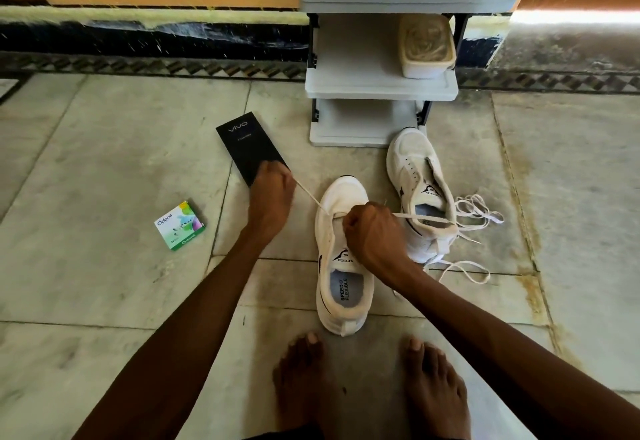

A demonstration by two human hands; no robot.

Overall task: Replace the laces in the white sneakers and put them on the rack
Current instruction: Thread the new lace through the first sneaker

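Two white sneakers stand on the floor. The near sneaker [343, 259] sits in front of my bare feet, toe pointing away. A white lace [310, 195] runs through its front eyelets. My left hand [272, 197] grips one end, pulled taut up and to the left. My right hand [374, 231] hovers over the sneaker's tongue and pinches the other end, which stretches right. The second sneaker [415, 183] lies beyond, unlaced, beside the grey shoe rack [377, 86]. Loose white laces [476, 214] lie to its right.
A black Vivo box [247, 145] lies under my left hand on the tiles. A small green Odonil box [179, 225] sits further left. A plastic container [426, 46] occupies the rack's middle shelf. A wall runs behind the rack.
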